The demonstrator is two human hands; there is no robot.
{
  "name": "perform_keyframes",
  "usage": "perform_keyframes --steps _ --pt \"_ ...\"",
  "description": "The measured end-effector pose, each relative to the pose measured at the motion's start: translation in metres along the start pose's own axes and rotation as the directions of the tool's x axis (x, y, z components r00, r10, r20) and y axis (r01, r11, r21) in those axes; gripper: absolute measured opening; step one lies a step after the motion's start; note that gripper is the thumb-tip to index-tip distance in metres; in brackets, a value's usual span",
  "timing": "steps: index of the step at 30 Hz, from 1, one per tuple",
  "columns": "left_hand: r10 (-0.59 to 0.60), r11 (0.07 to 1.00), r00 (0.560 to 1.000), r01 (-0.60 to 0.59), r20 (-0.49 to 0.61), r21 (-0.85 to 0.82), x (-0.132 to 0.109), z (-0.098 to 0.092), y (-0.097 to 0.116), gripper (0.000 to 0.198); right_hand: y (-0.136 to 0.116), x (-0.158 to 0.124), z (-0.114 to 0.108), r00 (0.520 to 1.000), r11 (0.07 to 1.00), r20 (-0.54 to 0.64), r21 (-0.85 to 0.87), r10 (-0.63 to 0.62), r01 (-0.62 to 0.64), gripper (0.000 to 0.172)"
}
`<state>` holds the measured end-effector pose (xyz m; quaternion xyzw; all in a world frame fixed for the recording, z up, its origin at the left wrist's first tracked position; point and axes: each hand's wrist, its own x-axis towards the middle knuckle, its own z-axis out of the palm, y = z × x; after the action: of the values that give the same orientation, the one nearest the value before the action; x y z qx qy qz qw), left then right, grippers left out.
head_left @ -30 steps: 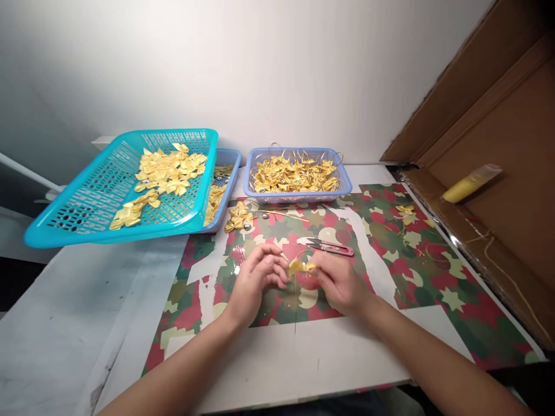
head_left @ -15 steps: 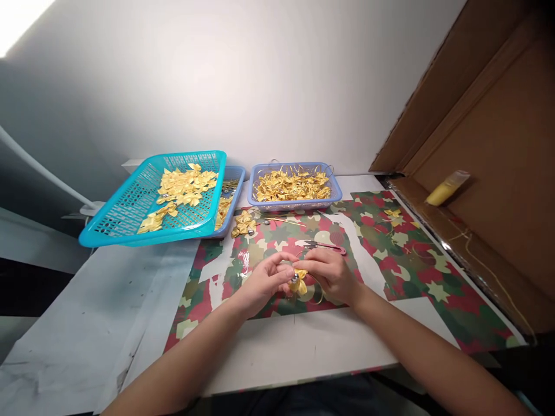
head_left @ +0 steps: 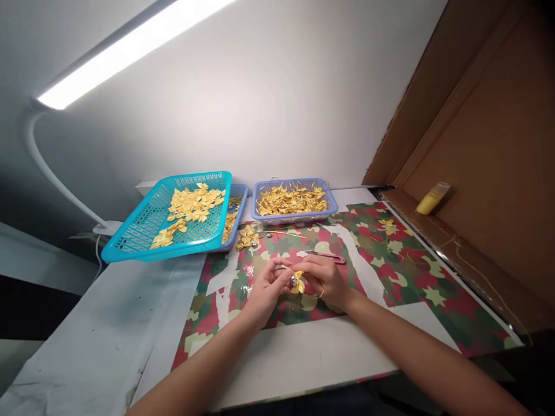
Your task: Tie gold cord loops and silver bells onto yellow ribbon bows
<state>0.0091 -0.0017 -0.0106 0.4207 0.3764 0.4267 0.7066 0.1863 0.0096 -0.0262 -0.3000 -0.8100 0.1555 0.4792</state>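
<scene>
Between my two hands is a yellow ribbon flower with a small silver bell at its side. My left hand pinches it at the bell, thumb and fingers closed. My right hand has its fingers closed at the flower's upper right edge, and a thin gold cord loops out below them. Just behind my right hand lies a pair of pink-handled thread snips. Beyond my left hand several yellow ribbon flowers lie on the camouflage-patterned mat, beside thin gold stems.
A turquoise basket of yellow flowers rests tilted over a blue basket at left. Another blue basket holds gold ribbon pieces. A lamp hangs above. At right stand a cardboard wall and a tube of yellow stuff.
The view has tilted upward, bringing more of the lamp into sight. My hands stay together at the flower, and the bell now faces the camera more plainly.
</scene>
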Motion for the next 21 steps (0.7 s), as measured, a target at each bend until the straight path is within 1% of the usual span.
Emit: perform_keyframes --steps 4,7,9,11,12,14,16,17,19,21 --pt "0.043 0.997 0.999 -0.042 -0.019 0.057 -0.002 0.004 -0.002 0.037 0.002 -0.001 0.000 1.000 0.999 0.019 -0.034 0.015 -0.014 0.023" --pt "0.063 0.993 0.998 -0.062 -0.013 0.102 -0.002 0.005 -0.002 0.039 -0.001 -0.003 0.002 0.998 0.996 0.036 -0.075 0.058 -0.055 0.027" --pt "0.093 0.985 0.996 -0.090 -0.014 0.146 -0.001 0.004 -0.002 0.038 -0.002 -0.003 0.001 0.992 0.986 0.032 -0.117 0.121 -0.116 0.028" --pt "0.131 0.972 0.991 -0.124 -0.023 0.201 0.001 0.002 -0.002 0.035 0.002 0.003 -0.007 0.975 0.959 -0.005 -0.182 0.222 -0.219 0.029" --pt "0.150 0.963 0.988 -0.139 -0.030 0.230 0.001 0.001 -0.002 0.033 0.008 0.009 -0.014 0.958 0.933 -0.035 -0.221 0.284 -0.285 0.030" --pt "0.185 0.944 0.982 -0.167 -0.040 0.286 0.003 -0.001 -0.002 0.027 0.026 0.030 -0.035 0.903 0.851 -0.111 -0.302 0.416 -0.430 0.033" --pt "0.218 0.920 0.975 -0.194 -0.034 0.340 0.005 -0.002 -0.004 0.023 0.051 0.059 -0.059 0.825 0.744 -0.167 -0.364 0.539 -0.560 0.034" --pt "0.234 0.906 0.972 -0.209 -0.026 0.368 0.005 -0.002 -0.004 0.021 0.064 0.075 -0.070 0.785 0.690 -0.185 -0.387 0.591 -0.611 0.029" --pt "0.266 0.869 0.964 -0.237 -0.007 0.434 0.006 -0.003 -0.006 0.018 0.087 0.103 -0.087 0.709 0.596 -0.190 -0.421 0.679 -0.684 0.032" --pt "0.298 0.817 0.954 -0.260 0.008 0.514 0.005 -0.004 -0.008 0.016 0.103 0.123 -0.096 0.651 0.530 -0.177 -0.445 0.738 -0.722 0.034"
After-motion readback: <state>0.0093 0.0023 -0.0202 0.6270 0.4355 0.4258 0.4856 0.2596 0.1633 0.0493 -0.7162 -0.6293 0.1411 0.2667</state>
